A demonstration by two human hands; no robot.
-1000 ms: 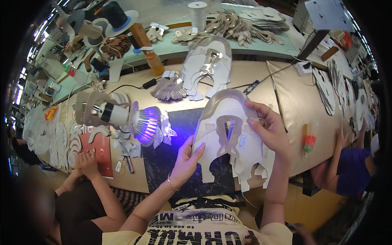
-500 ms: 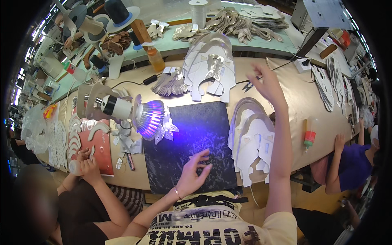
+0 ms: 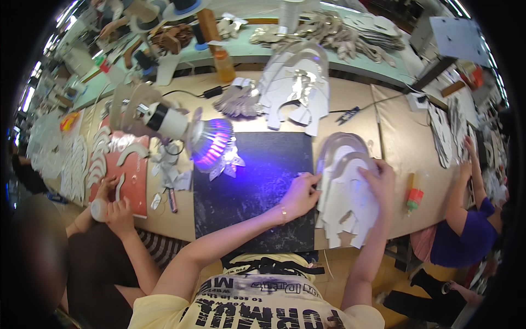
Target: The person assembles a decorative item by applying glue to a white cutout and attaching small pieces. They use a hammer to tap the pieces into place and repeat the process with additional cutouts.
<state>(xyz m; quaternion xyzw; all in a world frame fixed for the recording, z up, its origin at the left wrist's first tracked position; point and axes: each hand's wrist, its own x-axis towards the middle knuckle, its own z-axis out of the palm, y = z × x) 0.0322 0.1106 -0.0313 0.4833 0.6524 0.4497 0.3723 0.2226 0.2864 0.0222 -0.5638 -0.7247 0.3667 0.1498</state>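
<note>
Stack of white die-cut pieces (image 3: 346, 197): lying at the right edge of the black mat (image 3: 255, 189), near the surface's front edge. Left hand (image 3: 300, 193) pinching its left rim; right hand (image 3: 379, 181) spread flat on top. Mat bare under the violet lamp (image 3: 211, 143); no piece laid there yet.
</note>
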